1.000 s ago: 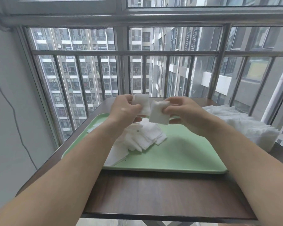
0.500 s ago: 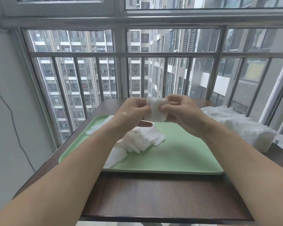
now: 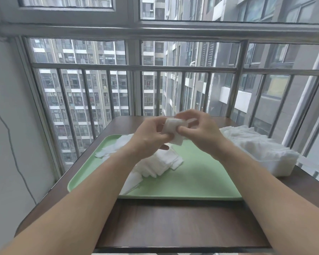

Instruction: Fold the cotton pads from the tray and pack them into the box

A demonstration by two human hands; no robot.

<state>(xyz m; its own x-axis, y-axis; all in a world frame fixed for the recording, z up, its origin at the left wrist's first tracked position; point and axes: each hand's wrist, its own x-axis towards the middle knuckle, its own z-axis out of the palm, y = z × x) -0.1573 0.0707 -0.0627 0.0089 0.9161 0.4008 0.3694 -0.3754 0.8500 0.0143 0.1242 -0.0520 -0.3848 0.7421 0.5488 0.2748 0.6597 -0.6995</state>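
While above smooth tray (image 3: 201,179), soft square cotton pad (image 3: 171,125) in both hands' (image 3: 147,139) (image 3: 204,134) pinching fingers (image 3: 183,128).

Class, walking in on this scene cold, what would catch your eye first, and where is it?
The left hand and right hand pinch one white pad in mid-air at the centre. Under them a pile of pads lies on the green tray, and a heaped box stands to the tray's right.

2 bare forearms (image 3: 92,190), left hand (image 3: 149,138), right hand (image 3: 201,133)
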